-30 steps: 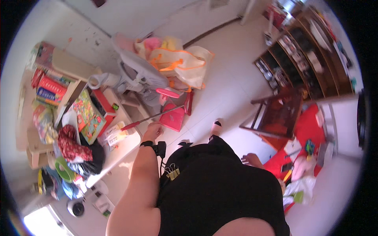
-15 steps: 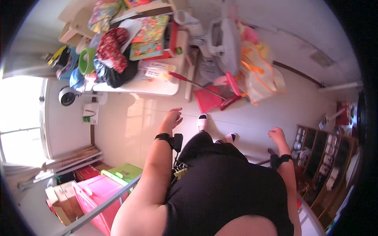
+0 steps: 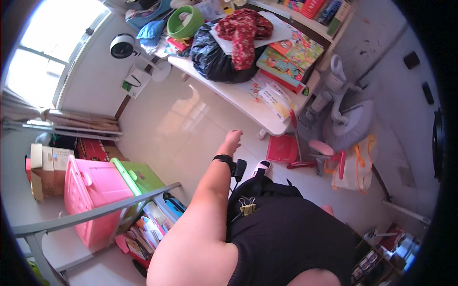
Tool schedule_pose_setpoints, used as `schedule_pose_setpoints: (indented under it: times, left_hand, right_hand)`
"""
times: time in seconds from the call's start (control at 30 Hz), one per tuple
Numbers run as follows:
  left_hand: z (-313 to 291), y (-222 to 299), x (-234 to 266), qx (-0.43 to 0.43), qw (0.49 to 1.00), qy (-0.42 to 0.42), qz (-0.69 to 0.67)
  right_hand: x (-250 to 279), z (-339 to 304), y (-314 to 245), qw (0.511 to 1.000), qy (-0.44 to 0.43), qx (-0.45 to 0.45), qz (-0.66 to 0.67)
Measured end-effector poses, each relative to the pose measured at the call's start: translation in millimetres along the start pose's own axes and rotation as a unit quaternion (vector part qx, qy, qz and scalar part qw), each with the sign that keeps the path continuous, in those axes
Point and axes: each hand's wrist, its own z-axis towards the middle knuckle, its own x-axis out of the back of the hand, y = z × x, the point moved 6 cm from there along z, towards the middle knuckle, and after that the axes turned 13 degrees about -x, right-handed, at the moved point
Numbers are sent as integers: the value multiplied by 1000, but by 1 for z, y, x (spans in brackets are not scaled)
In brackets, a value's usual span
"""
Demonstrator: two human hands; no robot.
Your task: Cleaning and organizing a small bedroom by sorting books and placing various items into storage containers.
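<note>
My left hand (image 3: 233,141) is raised over the tiled floor with its fingers curled in and nothing visible in them. A black strap (image 3: 224,158) with a small black box circles that wrist. Nearest to the hand is the corner of a white table (image 3: 273,125), a little beyond it and apart. Beside that corner a red flat object (image 3: 282,148) and a thin rod with a red grip (image 3: 293,118) stand on the floor. At my torso's right edge a small patch of skin shows; whether it is my right hand or a foot I cannot tell.
The table bears a black plastic bag (image 3: 206,55), red patterned cloth (image 3: 243,28), picture books (image 3: 281,66) and a green basket (image 3: 183,29). A white fan (image 3: 123,46) stands by the window. Pink bin (image 3: 98,178), green bin (image 3: 143,176) and grey rail (image 3: 102,208) lie left; a tote bag (image 3: 358,167) sits right.
My view has swung left, so the table and floor things now appear farther right. My left hand's fingers have curled in. My right forearm has dropped out of sight.
</note>
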Motion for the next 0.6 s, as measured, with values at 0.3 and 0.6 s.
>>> schedule_pose_setpoints:
  times: [0.3, 0.6]
  left_hand:
    - [-71, -144, 227, -19, 931, 276, 237]
    - [-242, -349, 296, 234, 876, 396, 145]
  right_hand:
    - [-10, 32, -62, 965, -133, 137, -180]
    - [-48, 73, -137, 972, -94, 115, -181]
